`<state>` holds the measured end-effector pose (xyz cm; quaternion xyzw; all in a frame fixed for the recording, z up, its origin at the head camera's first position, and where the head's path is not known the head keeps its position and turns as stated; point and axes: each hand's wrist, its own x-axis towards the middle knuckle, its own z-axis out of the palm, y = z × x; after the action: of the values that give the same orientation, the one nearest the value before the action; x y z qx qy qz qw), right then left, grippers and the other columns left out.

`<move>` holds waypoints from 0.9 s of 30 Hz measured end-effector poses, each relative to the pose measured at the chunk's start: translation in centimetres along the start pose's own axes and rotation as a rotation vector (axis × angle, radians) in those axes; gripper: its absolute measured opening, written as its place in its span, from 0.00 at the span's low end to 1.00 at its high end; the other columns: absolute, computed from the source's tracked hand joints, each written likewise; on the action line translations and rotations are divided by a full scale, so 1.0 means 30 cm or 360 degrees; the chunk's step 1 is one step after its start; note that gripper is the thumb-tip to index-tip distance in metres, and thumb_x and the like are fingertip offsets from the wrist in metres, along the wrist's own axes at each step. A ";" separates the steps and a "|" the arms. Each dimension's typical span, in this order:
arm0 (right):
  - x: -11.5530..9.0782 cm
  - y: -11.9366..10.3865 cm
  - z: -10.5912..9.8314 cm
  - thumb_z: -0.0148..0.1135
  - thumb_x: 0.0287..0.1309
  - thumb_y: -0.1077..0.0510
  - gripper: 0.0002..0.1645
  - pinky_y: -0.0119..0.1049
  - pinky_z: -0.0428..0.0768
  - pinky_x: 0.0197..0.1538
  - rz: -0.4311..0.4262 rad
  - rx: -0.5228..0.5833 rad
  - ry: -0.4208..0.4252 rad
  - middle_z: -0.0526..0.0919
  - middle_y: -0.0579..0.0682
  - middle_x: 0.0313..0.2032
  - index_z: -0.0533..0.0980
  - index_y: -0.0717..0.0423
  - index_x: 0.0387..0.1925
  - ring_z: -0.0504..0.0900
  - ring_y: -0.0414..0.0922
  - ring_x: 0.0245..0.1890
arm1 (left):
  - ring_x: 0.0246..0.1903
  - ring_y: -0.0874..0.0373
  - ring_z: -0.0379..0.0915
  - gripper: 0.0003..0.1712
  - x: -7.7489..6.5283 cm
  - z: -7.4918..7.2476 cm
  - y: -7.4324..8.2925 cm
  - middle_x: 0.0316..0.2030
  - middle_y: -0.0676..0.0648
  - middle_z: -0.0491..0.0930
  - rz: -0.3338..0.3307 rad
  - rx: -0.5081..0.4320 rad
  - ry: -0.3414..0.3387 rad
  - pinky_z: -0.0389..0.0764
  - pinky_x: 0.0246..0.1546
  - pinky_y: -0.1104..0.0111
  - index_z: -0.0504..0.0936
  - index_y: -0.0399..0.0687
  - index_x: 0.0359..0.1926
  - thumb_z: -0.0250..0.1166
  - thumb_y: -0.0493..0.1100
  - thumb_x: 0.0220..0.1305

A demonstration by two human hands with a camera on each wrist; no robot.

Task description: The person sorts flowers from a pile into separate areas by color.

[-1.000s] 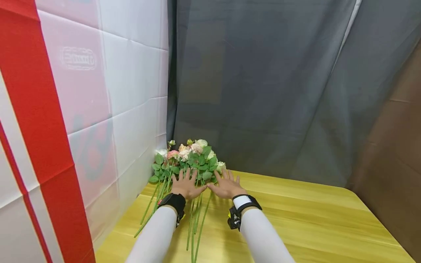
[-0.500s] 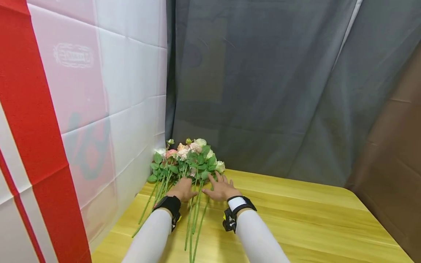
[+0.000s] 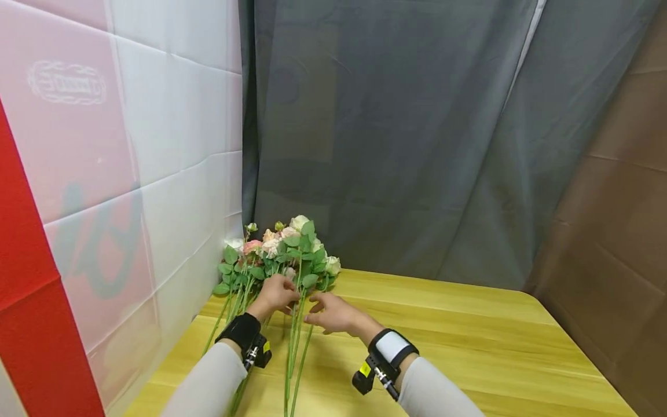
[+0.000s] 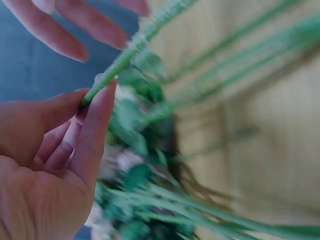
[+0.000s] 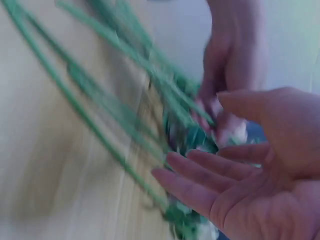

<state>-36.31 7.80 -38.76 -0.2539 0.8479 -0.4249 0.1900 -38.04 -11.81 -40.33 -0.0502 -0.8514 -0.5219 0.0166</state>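
A bunch of flowers in white, pink and peach, with green leaves, lies at the back left of the table. Its long green stems point toward me. My left hand pinches one flower stem between thumb and index finger, just below the leaves. That stem is raised above the others. Close to its right is my right hand, fingers spread and slightly bent, palm toward the stems, with nothing in it. In the right wrist view the right fingers are apart from the pinched stem.
The yellow wood-grain table extends to the right. A white and pink sheet hangs along the left side, close to the flowers. Behind the table hangs a dark grey curtain, and a brown one hangs at the right.
Both hands lay spread over the stems. The left hand has since pinched and raised one stem. The right hand has turned palm inward beside it. The head view has shifted right.
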 end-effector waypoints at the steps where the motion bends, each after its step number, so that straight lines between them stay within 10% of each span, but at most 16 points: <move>1: -0.014 -0.012 0.009 0.63 0.70 0.58 0.37 0.59 0.85 0.51 0.0000 0.0118 -0.0011 0.77 0.69 0.60 0.61 0.69 0.73 0.81 0.65 0.56 | 0.25 0.49 0.84 0.05 -0.004 0.002 0.016 0.32 0.38 0.84 0.0021 -0.0040 0.0014 0.88 0.26 0.60 0.84 0.30 0.32 0.67 0.30 0.66; 7: -0.064 -0.056 0.037 0.62 0.67 0.68 0.33 0.55 0.87 0.46 0.0001 0.0481 0.0134 0.82 0.72 0.50 0.63 0.77 0.69 0.87 0.64 0.45 | 0.21 0.49 0.83 0.04 -0.018 0.037 0.104 0.28 0.37 0.85 0.0129 -0.0169 0.0125 0.89 0.26 0.58 0.86 0.33 0.32 0.69 0.31 0.65; 13: -0.076 -0.047 0.050 0.66 0.60 0.72 0.29 0.52 0.89 0.40 -0.0022 0.0402 0.0387 0.86 0.67 0.36 0.70 0.79 0.61 0.89 0.62 0.35 | 0.19 0.51 0.82 0.04 -0.026 0.072 0.141 0.31 0.31 0.84 0.0155 -0.0225 0.0175 0.88 0.24 0.60 0.86 0.31 0.35 0.69 0.31 0.65; 27: -0.126 -0.007 0.014 0.62 0.61 0.74 0.05 0.46 0.89 0.33 -0.0117 0.0254 0.0471 0.87 0.62 0.30 0.78 0.73 0.40 0.89 0.57 0.29 | 0.31 0.48 0.85 0.09 -0.029 0.069 0.152 0.36 0.37 0.85 0.0265 -0.0211 -0.0092 0.89 0.33 0.61 0.84 0.33 0.45 0.67 0.37 0.71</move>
<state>-33.02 9.68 -38.42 -0.2035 0.8202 -0.5305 0.0669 -36.65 -7.97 -37.31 -0.1367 -0.8080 -0.5722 0.0319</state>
